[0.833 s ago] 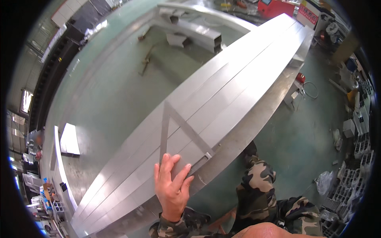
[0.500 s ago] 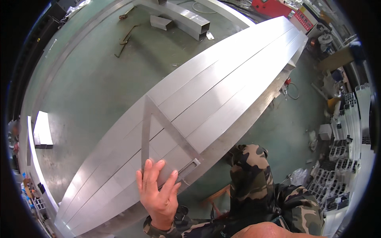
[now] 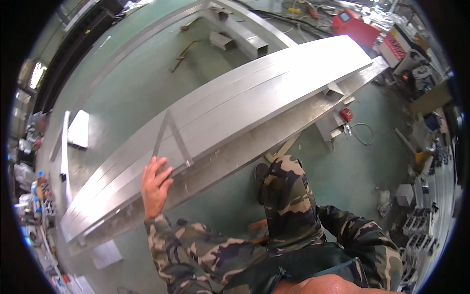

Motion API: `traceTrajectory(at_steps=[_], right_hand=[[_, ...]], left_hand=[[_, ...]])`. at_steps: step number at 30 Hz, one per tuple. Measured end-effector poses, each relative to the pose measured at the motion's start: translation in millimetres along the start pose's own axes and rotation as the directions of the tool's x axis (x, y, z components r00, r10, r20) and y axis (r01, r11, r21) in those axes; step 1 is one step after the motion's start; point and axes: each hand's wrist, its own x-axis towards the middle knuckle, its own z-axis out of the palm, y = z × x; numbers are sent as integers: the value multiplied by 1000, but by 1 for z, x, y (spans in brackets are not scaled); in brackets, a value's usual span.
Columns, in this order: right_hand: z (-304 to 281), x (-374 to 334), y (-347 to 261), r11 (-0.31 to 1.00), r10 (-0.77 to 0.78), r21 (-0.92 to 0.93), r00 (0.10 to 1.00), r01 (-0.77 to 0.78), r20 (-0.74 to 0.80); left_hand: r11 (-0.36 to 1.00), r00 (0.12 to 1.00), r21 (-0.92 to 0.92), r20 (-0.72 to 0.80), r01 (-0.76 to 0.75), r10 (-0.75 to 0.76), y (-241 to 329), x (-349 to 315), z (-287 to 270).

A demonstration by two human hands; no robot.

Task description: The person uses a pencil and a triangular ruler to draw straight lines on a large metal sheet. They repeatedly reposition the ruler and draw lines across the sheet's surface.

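Note:
My left hand [image 3: 155,188], fingers spread, rests on the near edge of a flat triangular set square [image 3: 179,141]. Its tip points away across several long silver metal profiles [image 3: 230,100] lying side by side. The fingers cover the near left corner of the square. Beneath the profiles is a long metal beam or bench [image 3: 274,139], its side facing me. My right sleeve [image 3: 362,232] shows at the lower right, but the right hand is out of sight.
A red machine [image 3: 355,27] and a white box [image 3: 394,46] stand beyond the far right end. Near the bench's right side are a red tape measure [image 3: 346,114] and a cable loop. Square metal tubes [image 3: 245,36] lie on the floor behind; stacked profiles [image 3: 421,225] line the right.
The view has shifted, showing more of the bench's near side and my legs. My left hand stays at the set square's near edge, now appearing farther up and left.

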Motion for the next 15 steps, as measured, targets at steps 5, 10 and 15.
traceTrajectory(at_steps=[5,10,15], right_hand=[[4,-37,43,995,-23,93,1000,25,-16],[-7,-82,102,975,15,223,989,18,-145],[-96,-136,148,887,-62,374,874,270,-482]], left_hand=[[999,1000,-22,-17,-25,24,-19,-4,1],[999,999,-2,-20,-37,37,-14,0,5],[996,995,-62,-84,-61,55,5,19,44]])
